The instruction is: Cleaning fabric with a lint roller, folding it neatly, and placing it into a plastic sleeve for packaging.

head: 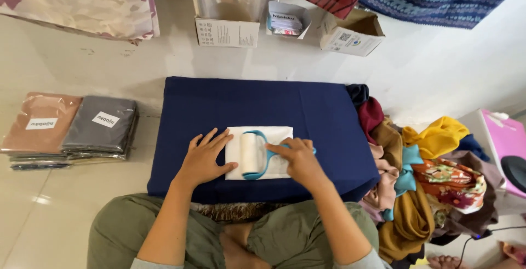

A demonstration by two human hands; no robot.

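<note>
Left hand (204,159) spread flat, pinning folded white cloth (276,135) to blue board (246,102); right hand (298,159) clenched round lint roller (252,154) handle, keeping drum on fabric.

White folded cloth (274,137), teal-framed lint roller (253,155), navy board cover (257,110); 2 packaged fabrics (71,126), seemingly peach and grey.

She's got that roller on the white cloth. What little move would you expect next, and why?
Probably a short push of the lint roller along the folded white cloth. The right hand grips its teal handle, the roll rests on the cloth's middle, and the left hand lies flat on the cloth's left edge, pinning it to the dark blue pad. Parts either side look unrolled, I'd guess.
</note>
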